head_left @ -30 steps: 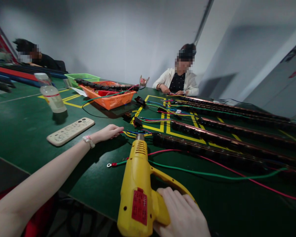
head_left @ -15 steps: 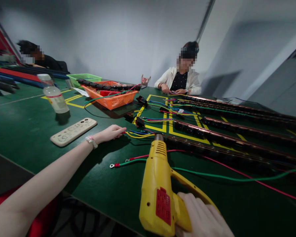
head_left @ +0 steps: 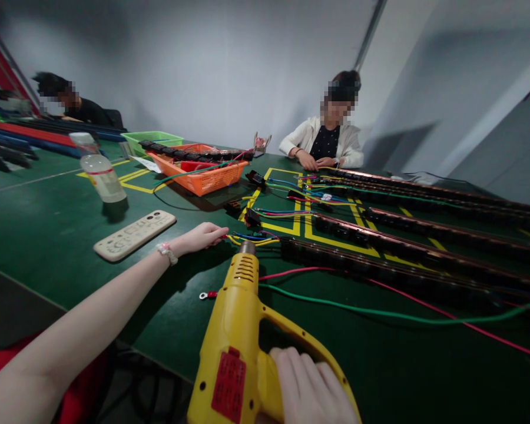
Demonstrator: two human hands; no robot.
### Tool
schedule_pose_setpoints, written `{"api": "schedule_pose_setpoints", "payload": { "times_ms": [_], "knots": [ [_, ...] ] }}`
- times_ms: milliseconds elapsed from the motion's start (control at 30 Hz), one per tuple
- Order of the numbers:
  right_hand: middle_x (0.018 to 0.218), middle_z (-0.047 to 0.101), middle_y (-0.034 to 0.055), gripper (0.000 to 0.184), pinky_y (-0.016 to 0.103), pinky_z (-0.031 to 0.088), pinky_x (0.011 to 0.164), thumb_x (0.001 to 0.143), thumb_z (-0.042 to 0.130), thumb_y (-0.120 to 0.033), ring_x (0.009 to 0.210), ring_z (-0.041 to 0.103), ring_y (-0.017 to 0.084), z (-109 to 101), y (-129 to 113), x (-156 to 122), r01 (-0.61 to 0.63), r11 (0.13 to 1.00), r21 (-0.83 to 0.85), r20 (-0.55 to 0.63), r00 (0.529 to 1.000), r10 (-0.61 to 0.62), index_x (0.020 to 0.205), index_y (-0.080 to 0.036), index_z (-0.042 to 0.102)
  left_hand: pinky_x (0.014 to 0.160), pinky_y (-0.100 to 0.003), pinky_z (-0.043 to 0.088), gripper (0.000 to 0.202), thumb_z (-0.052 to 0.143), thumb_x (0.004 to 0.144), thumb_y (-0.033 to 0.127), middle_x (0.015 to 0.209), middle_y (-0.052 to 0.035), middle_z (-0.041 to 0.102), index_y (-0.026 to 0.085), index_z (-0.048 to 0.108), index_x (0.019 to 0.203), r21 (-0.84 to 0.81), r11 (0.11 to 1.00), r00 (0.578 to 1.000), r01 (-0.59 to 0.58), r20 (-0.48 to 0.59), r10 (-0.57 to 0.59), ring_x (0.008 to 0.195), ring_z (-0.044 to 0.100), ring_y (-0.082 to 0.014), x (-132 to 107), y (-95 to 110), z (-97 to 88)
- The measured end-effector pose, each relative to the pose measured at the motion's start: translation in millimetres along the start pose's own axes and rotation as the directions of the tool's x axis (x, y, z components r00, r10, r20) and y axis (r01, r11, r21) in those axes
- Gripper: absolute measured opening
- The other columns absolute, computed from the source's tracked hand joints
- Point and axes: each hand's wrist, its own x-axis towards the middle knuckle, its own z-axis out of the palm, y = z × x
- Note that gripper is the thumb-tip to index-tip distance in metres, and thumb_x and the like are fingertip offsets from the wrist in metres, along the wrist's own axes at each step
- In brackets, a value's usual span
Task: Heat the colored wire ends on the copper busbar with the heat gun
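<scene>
Fingers of the right hand (head_left: 311, 386) wrap tight round the handle of the yellow heat gun (head_left: 238, 335), near the counter's (head_left: 48, 235) front edge, its nozzle aimed at the wire ends (head_left: 247, 238) just beyond. The left hand (head_left: 198, 237) lies stretched out, fingertips pinning those coloured wires flat, probably to steady them under the heat. A remote (head_left: 135, 234) sits to the left.
</scene>
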Motion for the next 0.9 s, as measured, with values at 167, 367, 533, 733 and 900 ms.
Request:
{"api": "schedule_pose_setpoints", "payload": {
  "times_ms": [167, 367, 533, 733, 900],
  "knots": [
    [0.087, 0.058, -0.0020, 0.048, 0.028, 0.028, 0.080, 0.075, 0.049, -0.061, 0.081, 0.045, 0.010, 14.3, -24.3, 9.5, -0.040, 0.998, 0.044, 0.020, 0.999, 0.039, 0.099, -0.020, 0.052, 0.047, -0.019, 0.024, 0.060, 0.045, 0.072, 0.070, 0.052, -0.0006, 0.043, 0.012, 0.048, 0.060, 0.011, 1.000, 1.000, -0.004, -0.013, 0.004, 0.048, 0.032, -0.0043, -0.3, 0.7, 0.8],
    [0.075, 0.051, -0.0029, 0.074, 0.029, 0.028, 0.071, 0.038, 0.078, -0.056, 0.071, 0.042, 0.011, 18.2, -51.1, 28.2, -0.111, 0.994, 0.006, 0.039, 0.993, 0.111, 0.094, -0.020, 0.046, 0.049, -0.019, 0.024, 0.060, 0.044, 0.072, 0.070, 0.052, -0.0004, 0.041, 0.012, 0.046, 0.058, 0.040, 0.999, 0.999, -0.022, -0.022, 0.023, 0.052, 0.029, -0.0047, 3.5, -1.3, 0.2],
    [0.073, 0.048, -0.0031, 0.072, 0.029, 0.028, 0.068, 0.037, 0.078, -0.050, 0.067, 0.042, 0.011, 20.0, -57.0, 33.5, -0.154, 0.988, 0.011, 0.010, 0.988, 0.153, 0.091, -0.020, 0.043, 0.051, -0.018, 0.025, 0.062, 0.041, 0.073, 0.072, 0.055, -0.0002, 0.041, 0.011, 0.047, 0.062, 0.056, 0.998, 1.000, -0.027, -0.005, 0.028, 0.054, 0.030, -0.0048, 6.1, -8.4, -1.3],
    [0.068, 0.046, -0.0048, 0.083, 0.029, 0.029, 0.062, 0.024, 0.081, -0.057, 0.062, 0.043, 0.011, 13.5, -51.0, 39.5, -0.151, 0.988, 0.017, -0.006, 0.989, 0.151, 0.087, -0.020, 0.040, 0.050, -0.017, 0.023, 0.063, 0.039, 0.075, 0.073, 0.057, 0.0012, 0.038, 0.011, 0.045, 0.066, 0.060, 0.998, 1.000, 0.024, 0.001, -0.025, 0.054, 0.027, -0.0038, 8.7, -18.0, -1.9],
    [0.068, 0.047, -0.0049, 0.073, 0.028, 0.028, 0.064, 0.039, 0.076, -0.061, 0.063, 0.043, 0.009, 7.2, -35.1, 36.9, -0.109, 0.993, 0.047, 0.027, 0.994, 0.108, 0.085, -0.019, 0.038, 0.049, -0.018, 0.023, 0.065, 0.041, 0.071, 0.075, 0.054, 0.0001, 0.040, 0.011, 0.047, 0.063, 0.072, 0.996, 0.998, 0.058, -0.023, -0.056, 0.052, 0.030, -0.0049, 6.5, -8.1, 0.7]
  ]
}}
